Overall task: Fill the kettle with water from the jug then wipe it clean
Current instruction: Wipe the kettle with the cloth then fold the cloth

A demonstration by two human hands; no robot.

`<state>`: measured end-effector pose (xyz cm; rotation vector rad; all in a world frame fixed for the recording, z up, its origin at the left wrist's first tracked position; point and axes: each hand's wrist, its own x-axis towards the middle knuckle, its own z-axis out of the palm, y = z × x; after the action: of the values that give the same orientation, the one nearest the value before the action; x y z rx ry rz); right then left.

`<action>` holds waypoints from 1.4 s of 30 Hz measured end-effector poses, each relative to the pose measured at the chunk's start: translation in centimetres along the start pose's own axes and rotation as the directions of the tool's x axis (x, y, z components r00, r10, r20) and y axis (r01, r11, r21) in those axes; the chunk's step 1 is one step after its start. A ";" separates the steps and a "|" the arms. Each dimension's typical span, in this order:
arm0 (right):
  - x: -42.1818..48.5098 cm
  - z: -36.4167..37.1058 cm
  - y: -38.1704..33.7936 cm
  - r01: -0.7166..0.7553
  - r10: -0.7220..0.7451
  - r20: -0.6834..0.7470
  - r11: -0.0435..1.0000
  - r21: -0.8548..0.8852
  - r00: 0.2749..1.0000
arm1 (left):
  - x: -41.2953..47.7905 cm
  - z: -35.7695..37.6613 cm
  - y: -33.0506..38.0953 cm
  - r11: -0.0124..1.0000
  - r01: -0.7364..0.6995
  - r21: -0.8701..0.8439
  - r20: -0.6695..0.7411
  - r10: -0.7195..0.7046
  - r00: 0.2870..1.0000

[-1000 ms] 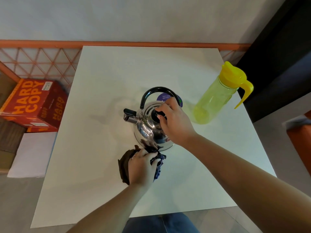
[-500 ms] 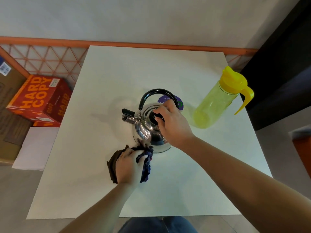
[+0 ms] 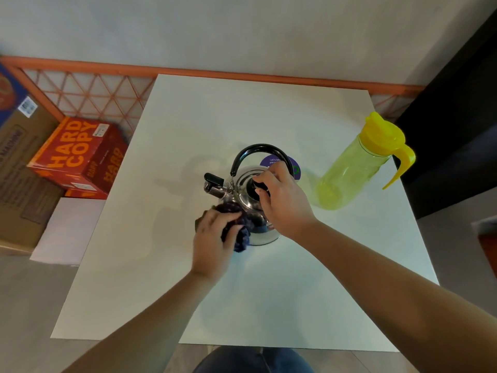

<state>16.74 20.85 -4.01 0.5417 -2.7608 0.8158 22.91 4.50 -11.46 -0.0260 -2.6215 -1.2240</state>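
**Head view: stage of work**
- Filling: judged done. The lid is seated on the kettle [image 3: 248, 196]. The jug [image 3: 357, 165] stands capped on the person's right, near the kettle but apart from it.
- The jug's contents are hard to read through its tinted yellow-green wall; it looks empty or nearly so.
- Wiping: judged under way. How much of the body is already wiped cannot be told.

**Head view: hands**
- Left hand [image 3: 212, 238]: grip clenched round a bunched dark blue cloth [image 3: 238, 228]. The cloth is pressed to the kettle's near-left flank, just below the spout [image 3: 215, 187].
- Right hand [image 3: 285, 204]: grip curled over the black lid knob [image 3: 258, 187], judged to be steadying the vessel.

**Head view: the kettle**
- Position: upright at the middle of the white worktop [image 3: 242, 111].
- Build: polished steel dome, black arched handle [image 3: 258, 148] raised, and a short spout with a black cap (pointing to the person's left).
- Surface: mirror-bright, with no drops or smears that can be made out.

**Head view: other**
- A round purple label [image 3: 279, 160] lies on the worktop behind the kettle, partly hidden.
- A red box [image 3: 78, 154] sits on the floor at left.
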 end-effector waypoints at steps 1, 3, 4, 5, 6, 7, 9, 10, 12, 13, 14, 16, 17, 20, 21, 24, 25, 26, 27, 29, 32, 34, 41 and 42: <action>0.0 0.0 0.0 0.000 0.000 0.002 1.000 0.000 1.000 | -0.8 0.3 0.0 1.000 -0.027 0.010 0.031 0.027 0.999; 0.0 -0.1 0.0 0.004 -0.004 0.004 1.000 -0.001 1.000 | -2.4 0.8 -0.9 0.999 -0.036 0.030 0.078 0.034 0.996; 0.0 -0.1 0.0 0.007 -0.007 0.004 1.000 -0.002 1.000 | -3.0 0.8 -1.5 0.999 -0.014 0.043 0.087 0.010 0.996; 0.0 -0.1 0.0 0.008 -0.008 0.005 1.000 -0.002 1.000 | -3.2 0.7 -1.9 0.998 0.024 0.056 0.082 -0.028 0.996; 0.0 -0.2 0.0 0.008 -0.008 0.008 1.000 -0.003 1.000 | -3.1 0.5 -2.2 0.996 0.069 0.063 0.061 -0.073 0.995; 0.0 -0.2 0.0 0.007 -0.007 0.009 1.000 -0.005 1.000 | -2.7 0.3 -2.3 0.993 0.106 0.058 0.029 -0.108 0.994; 0.0 -0.1 0.0 0.004 -0.004 0.006 1.000 -0.004 1.000 | -1.2 -0.1 -1.9 0.991 0.126 0.036 -0.025 -0.125 0.992; 0.0 -0.1 0.0 0.002 -0.002 0.004 1.000 -0.003 1.000 | -0.4 -0.3 -1.4 0.995 0.101 0.026 -0.034 -0.101 0.994; 0.0 0.0 0.0 0.003 -0.003 0.004 1.000 0.000 1.000 | 0.9 -0.7 -0.4 1.000 0.015 0.011 -0.023 -0.015 1.000; 0.0 0.1 0.0 0.006 -0.006 0.004 1.000 -0.001 1.000 | 1.2 -0.8 0.0 0.999 -0.030 0.015 -0.009 0.030 1.000; 0.0 0.1 0.1 0.008 -0.008 0.004 1.000 -0.003 1.000 | 1.4 -0.8 0.4 0.997 -0.073 0.026 0.007 0.073 0.997; 0.1 0.1 0.2 0.010 -0.010 0.004 1.000 -0.005 1.000 | 1.0 -0.8 0.7 0.988 -0.141 0.055 0.058 0.138 0.989; 0.0 0.1 0.2 0.010 -0.010 0.003 1.000 -0.006 1.000 | 0.6 -0.7 0.6 0.984 -0.166 0.072 0.090 0.159 0.983; 0.0 0.0 0.3 0.012 -0.012 0.015 1.000 -0.011 1.000 | -0.9 -0.7 -0.3 0.977 -0.180 0.113 0.137 0.164 0.977; 0.1 0.0 0.3 0.010 -0.010 0.021 1.000 -0.009 1.000 | -1.2 -0.8 -0.5 0.981 -0.159 0.111 0.124 0.145 0.982; 0.3 -0.4 0.5 0.005 -0.006 0.048 1.000 0.021 0.999 | -0.8 -1.0 -0.3 0.989 -0.121 0.090 0.051 0.117 0.992; 0.4 -0.5 0.6 0.005 -0.007 0.061 0.999 0.033 0.998 | -0.4 -1.0 0.2 0.989 -0.120 0.080 0.031 0.118 0.993; 0.5 -0.7 0.8 0.002 -0.006 0.074 0.999 0.043 0.997 | 0.1 -0.9 0.7 0.989 -0.127 0.072 0.015 0.126 0.992; 0.6 -0.8 0.9 -0.003 -0.002 0.086 0.999 0.052 0.996 | 0.7 -0.8 1.3 0.987 -0.144 0.070 0.006 0.144 0.990; 0.8 -1.1 1.2 -0.016 0.008 0.111 0.997 0.070 0.994 | 1.5 -0.4 2.5 0.975 -0.201 0.093 0.032 0.199 0.979; 0.9 -1.4 1.5 -0.019 0.006 0.137 0.995 0.095 0.991 | 1.7 0.5 3.5 0.940 -0.297 0.168 0.122 0.279 0.953; 0.9 -1.5 1.5 -0.011 -0.003 0.138 0.995 0.103 0.990 | 1.1 1.1 3.6 0.914 -0.337 0.226 0.149 0.309 0.939; 0.7 -1.6 1.6 -0.001 -0.017 0.139 0.992 0.126 0.990 | -2.4 0.8 -0.6 0.864 -0.404 0.299 0.256 0.335 0.907; 0.6 -1.6 1.7 -0.006 -0.013 0.142 0.991 0.130 0.990 | -2.6 0.6 -1.4 0.873 -0.368 0.320 0.268 0.289 0.919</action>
<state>15.66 22.87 -3.25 0.6529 -2.8480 0.9992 25.16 4.32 -13.50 -0.5447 -2.8263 -0.6371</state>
